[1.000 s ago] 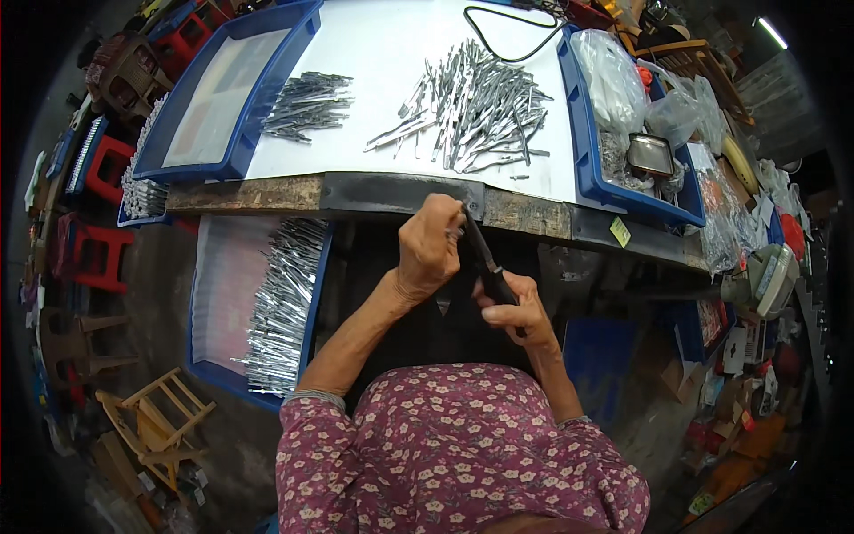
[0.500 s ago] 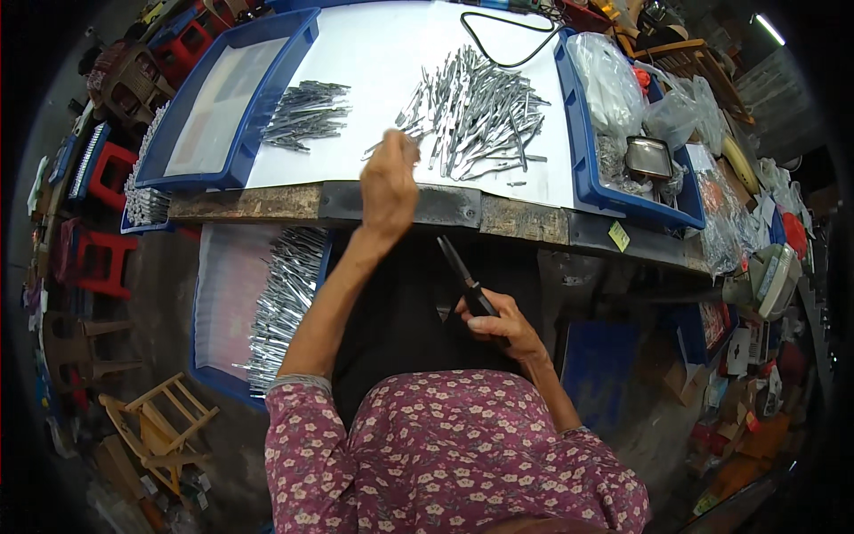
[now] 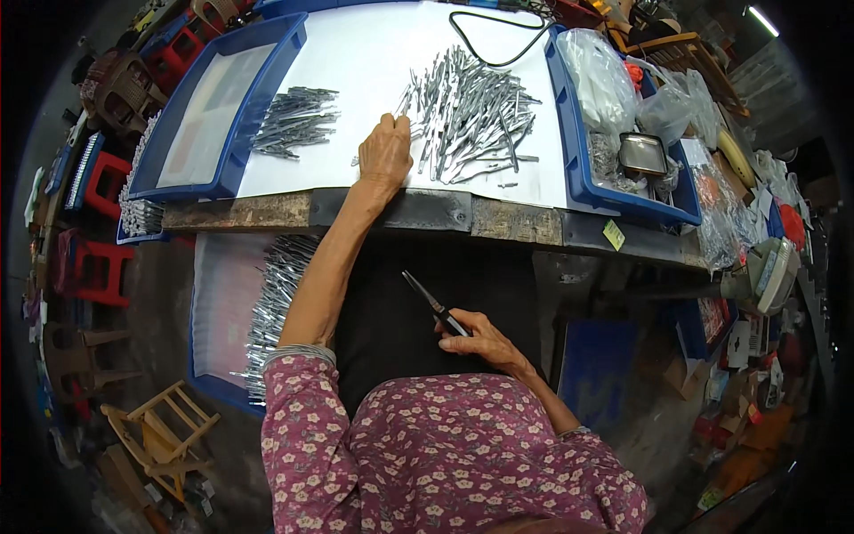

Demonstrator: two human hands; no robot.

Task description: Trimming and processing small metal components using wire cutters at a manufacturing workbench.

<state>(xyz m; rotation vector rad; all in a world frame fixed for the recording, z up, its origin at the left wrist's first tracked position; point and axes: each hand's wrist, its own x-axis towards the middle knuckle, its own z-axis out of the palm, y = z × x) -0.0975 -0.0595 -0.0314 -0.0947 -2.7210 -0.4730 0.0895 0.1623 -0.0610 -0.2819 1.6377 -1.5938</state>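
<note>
My left hand (image 3: 385,151) reaches over the white table top, its fingers curled at the left edge of a large pile of thin silvery metal strips (image 3: 476,111). Its fingertips are partly hidden, so what they pinch does not show. In front of my lap, my right hand (image 3: 485,343) is wrapped round a slim, pointed dark tool with a black handle (image 3: 431,303), its tip pointing up and left; its exact kind is unclear. A smaller, neater bundle of similar strips (image 3: 298,120) lies left of my left hand.
A blue tray (image 3: 222,107) stands on the table's left, and another blue tray (image 3: 578,151) with plastic bags and a metal dish is on the right. Below the table edge (image 3: 382,210), a third tray holds many strips (image 3: 276,311). A black cord loop (image 3: 498,62) lies at the back.
My left hand has shifted slightly up to the pile's left edge, with its fingers curled. My right hand has lowered and moved left with the dark tool.
</note>
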